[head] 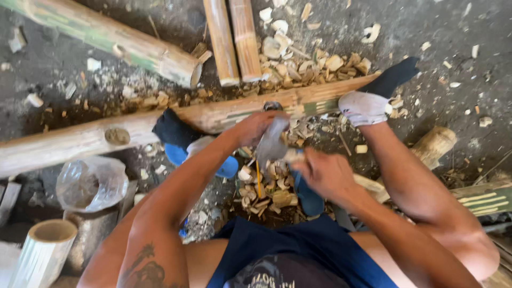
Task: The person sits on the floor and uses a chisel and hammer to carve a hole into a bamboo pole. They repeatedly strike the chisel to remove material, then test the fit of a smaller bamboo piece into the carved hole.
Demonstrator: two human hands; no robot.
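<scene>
My left hand (257, 127) is closed around a grey, blurred blade (272, 144) that points down over a heap of bamboo chips (264, 192). My right hand (324, 173) grips a small pale bamboo piece (293, 156), and the blade's edge meets it. Both hands work just in front of a long bamboo pole (80, 140) that lies across the ground. My two feet in dark and white socks (365, 106) rest against that pole.
Two short bamboo slats (233, 40) and a thick green bamboo section (106, 37) lie at the back. More shavings (314, 64) are scattered behind the pole. A clear plastic bag (90, 184) and a cut bamboo tube (45, 250) sit at the left, and a wooden log (434, 146) at the right.
</scene>
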